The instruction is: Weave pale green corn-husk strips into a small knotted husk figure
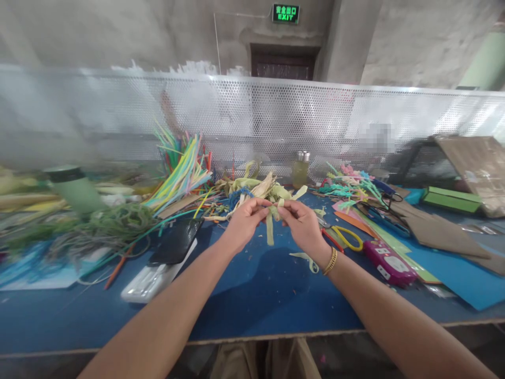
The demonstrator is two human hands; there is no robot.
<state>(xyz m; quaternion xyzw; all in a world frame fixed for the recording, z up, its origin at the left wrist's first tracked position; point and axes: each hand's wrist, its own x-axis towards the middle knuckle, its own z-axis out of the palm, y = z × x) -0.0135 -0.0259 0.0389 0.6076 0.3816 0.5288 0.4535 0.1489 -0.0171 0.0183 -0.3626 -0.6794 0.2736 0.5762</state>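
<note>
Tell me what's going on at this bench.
A person's left hand and right hand pinch a pale green strip between their fingertips, just above the blue table. Behind them lies a heap of similar pale strips. Yellow-handled scissors lie right of the hands, a black phone to the left.

Looks like a handicraft workshop inside a bare industrial building. Long blue worktable (252, 305) edged at 12 o'clock by a perforated metal screen (276, 121), with raw concrete wall (118, 31), a dark door (283, 64) and a lit green exit sign (285, 13) beyond. Strewn with working stock: bundle of coloured strips (182, 169) at 11 o'clock, heap of pale husk strips (262, 188) at 12, yellow-handled scissors (347, 238) at 2, cardboard sheets (436, 231) at 3
</note>
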